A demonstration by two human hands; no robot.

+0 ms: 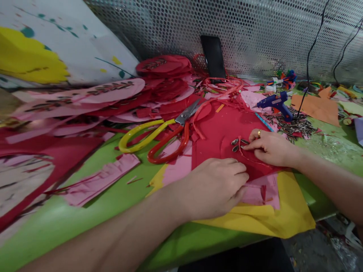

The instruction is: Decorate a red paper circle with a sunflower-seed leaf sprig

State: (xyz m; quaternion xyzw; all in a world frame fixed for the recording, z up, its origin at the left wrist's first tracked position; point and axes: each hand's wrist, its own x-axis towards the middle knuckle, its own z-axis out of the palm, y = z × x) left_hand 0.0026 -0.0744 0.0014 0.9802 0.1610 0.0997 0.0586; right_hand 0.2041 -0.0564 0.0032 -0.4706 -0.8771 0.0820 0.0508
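A red paper sheet (218,128) lies in front of me on pink and yellow sheets. On it, a small cluster of striped sunflower seeds (236,142) is arranged around a thin twisted red paper strip (240,153). My right hand (272,150), with a ring on one finger, is closed, its fingertips on a seed at the cluster's right side. My left hand (217,185) rests with curled fingers on the near edge of the red sheet; what lies under its fingertips is hidden.
Open scissors (181,122) with yellow and red handles lie left of the sheet. A blue glue gun (275,102) sits by a seed pile (296,126). A phone (213,56) leans on the perforated metal panel (246,26). Seed-decorated paper pieces (113,90) are stacked left; a pink scrap (103,179) lies nearer.
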